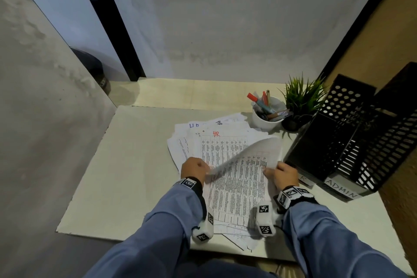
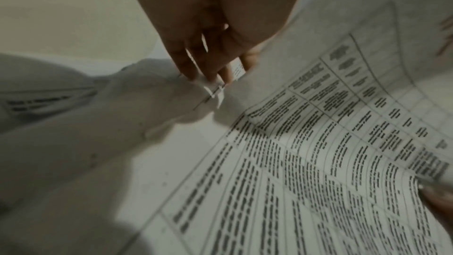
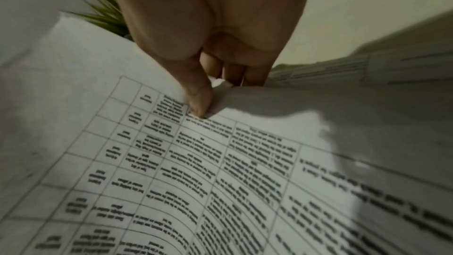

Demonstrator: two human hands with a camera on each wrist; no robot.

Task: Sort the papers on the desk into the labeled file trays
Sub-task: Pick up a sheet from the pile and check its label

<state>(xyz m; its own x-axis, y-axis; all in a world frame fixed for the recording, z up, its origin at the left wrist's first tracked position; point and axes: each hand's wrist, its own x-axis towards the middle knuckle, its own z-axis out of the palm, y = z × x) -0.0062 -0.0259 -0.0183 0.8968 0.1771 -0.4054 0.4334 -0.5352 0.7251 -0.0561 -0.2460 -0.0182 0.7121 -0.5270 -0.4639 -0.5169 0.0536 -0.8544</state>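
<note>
A loose pile of printed papers (image 1: pixel 222 145) lies mid-desk, its upper sheets marked "HR" by hand. One table-printed sheet (image 1: pixel 252 153) is lifted off the pile and curls upward between both hands. My left hand (image 1: pixel 195 170) pinches its left corner; the left wrist view shows the left hand (image 2: pixel 220 77) with that corner between fingers and thumb. My right hand (image 1: pixel 282 175) grips the right edge; in the right wrist view the right hand (image 3: pixel 213 92) has its thumb on top and fingers beneath. Black mesh file trays (image 1: pixel 352 133) stand at the right, one labelled "ADMIN" (image 1: pixel 340 188).
A white cup of pens and markers (image 1: pixel 267 111) and a small potted plant (image 1: pixel 300 99) stand behind the pile, next to the trays. A second tray label showing "R" (image 1: pixel 304 179) lies just right of my right hand. A wall rises behind the desk.
</note>
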